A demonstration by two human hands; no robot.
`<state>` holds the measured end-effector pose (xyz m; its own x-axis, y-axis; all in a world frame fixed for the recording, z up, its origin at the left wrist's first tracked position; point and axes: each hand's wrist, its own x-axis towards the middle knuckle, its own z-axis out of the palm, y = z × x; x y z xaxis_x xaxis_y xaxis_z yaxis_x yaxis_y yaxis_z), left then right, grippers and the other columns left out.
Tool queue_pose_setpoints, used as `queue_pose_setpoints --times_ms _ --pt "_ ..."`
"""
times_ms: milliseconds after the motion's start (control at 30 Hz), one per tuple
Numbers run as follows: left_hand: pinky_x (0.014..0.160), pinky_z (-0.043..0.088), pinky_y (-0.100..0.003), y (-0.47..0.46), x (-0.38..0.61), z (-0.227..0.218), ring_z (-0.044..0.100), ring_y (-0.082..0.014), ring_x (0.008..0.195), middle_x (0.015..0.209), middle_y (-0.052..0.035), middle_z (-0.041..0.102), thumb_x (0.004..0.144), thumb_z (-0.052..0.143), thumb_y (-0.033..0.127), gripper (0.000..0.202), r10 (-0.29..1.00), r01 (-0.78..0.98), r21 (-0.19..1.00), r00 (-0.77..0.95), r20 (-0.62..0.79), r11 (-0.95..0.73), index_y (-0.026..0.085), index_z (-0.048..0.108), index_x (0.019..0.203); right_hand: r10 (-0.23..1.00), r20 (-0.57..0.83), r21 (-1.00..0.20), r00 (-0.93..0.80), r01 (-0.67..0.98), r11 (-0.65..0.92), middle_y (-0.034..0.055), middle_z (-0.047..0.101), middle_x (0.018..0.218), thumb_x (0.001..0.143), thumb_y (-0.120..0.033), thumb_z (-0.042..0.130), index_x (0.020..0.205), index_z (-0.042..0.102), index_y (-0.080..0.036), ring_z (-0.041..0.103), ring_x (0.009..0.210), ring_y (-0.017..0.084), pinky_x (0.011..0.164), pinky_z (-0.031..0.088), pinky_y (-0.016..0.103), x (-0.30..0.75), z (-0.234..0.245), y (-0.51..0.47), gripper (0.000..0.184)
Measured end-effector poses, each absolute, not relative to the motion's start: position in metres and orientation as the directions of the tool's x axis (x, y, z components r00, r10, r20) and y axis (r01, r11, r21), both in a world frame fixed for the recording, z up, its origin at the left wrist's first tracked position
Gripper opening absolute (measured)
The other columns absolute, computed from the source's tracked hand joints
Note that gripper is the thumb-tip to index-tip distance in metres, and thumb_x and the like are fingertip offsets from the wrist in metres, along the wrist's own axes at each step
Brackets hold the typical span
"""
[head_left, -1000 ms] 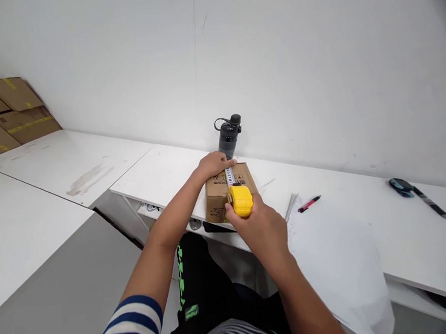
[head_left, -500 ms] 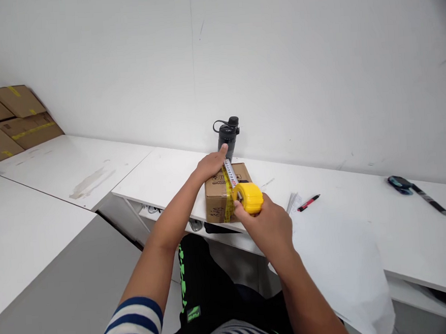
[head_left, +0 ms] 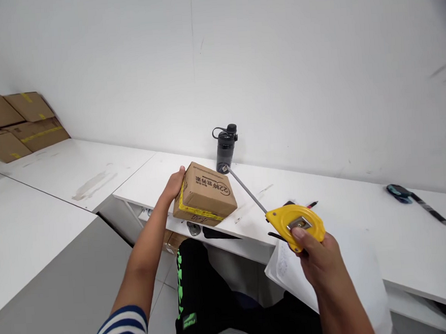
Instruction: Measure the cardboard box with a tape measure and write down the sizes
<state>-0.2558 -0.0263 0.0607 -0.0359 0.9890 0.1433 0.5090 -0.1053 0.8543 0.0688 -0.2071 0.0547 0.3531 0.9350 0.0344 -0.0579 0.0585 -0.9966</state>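
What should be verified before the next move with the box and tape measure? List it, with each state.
1. Left hand grips cardboard box: ok, at its left side.
2. Box flat on desk: not ok, tilted at the near edge.
3. Right hand holds tape measure: ok.
4. Blade wound in: not ok, drawn out toward the bottle.
5. Blade tip hooked on something: cannot tell.

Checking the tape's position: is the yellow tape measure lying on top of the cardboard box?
No, the right hand holds the tape measure up, off to the right of the cardboard box.
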Motion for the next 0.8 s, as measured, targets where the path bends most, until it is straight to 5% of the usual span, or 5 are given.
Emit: queue_pose_setpoints --times_ms 267,433,567,667,800 --pt "0.080 0.047 -0.031 -0.035 -0.241 0.051 0.063 -0.0251 0.092 0.096 -0.0105 0.074 0.086 0.022 0.079 0.077 0.988 0.503 0.861 -0.081 0.129 -0.071 0.017 0.066 0.085 0.939 -0.069 -0.989 0.336 -0.145 -0.021 -0.0038 0.048 0.055 0.062 -0.049 0.073 0.072 0.057 -0.017 0.040 0.050 0.011 0.045 0.032 0.024 0.044 0.051 -0.215 0.037" --pt "0.075 0.046 -0.031 -0.026 -0.217 0.080 0.064 -0.0251 0.085 0.093 -0.0101 0.074 0.087 0.022 0.079 0.074 0.994 0.641 0.760 0.046 0.101 -0.107 0.019 0.064 0.078 0.930 0.053 -0.989 0.365 -0.106 0.098 -0.0001 0.056 0.060 0.067 -0.051 0.067 0.074 0.060 -0.018 0.048 0.053 0.015 0.047 0.039 0.028 0.046 0.042 -0.222 0.035" --pt "0.072 0.045 -0.029 -0.011 -0.183 0.095 0.064 -0.0239 0.084 0.095 -0.0103 0.073 0.084 0.044 0.072 0.058 0.989 0.705 0.695 0.137 0.059 -0.139 0.018 0.064 0.079 0.845 0.339 -0.921 0.414 0.328 0.209 0.0021 0.064 0.063 0.070 -0.050 0.068 0.079 0.065 -0.019 0.056 0.056 0.019 0.055 0.046 0.031 0.056 0.039 -0.227 0.032" --pt "0.075 0.047 -0.029 0.004 -0.159 0.094 0.065 -0.0240 0.089 0.101 -0.0109 0.073 0.083 0.055 0.061 0.046 0.980 0.664 0.740 0.194 -0.032 -0.107 0.017 0.068 0.083 0.792 0.589 -0.656 0.162 0.668 0.351 0.0007 0.062 0.059 0.074 -0.049 0.066 0.081 0.066 -0.020 0.055 0.051 0.017 0.053 0.044 0.029 0.070 0.048 -0.216 0.029" --pt "0.077 0.050 -0.030 0.014 -0.145 0.085 0.068 -0.0229 0.087 0.107 -0.0122 0.074 0.092 0.034 0.065 0.063 0.978 0.583 0.811 0.193 -0.077 -0.052 0.014 0.069 0.098 0.792 0.595 -0.463 -0.136 0.748 0.476 -0.0004 0.060 0.056 0.078 -0.049 0.061 0.081 0.064 -0.021 0.053 0.045 0.015 0.047 0.040 0.026 0.098 0.073 -0.180 0.028"
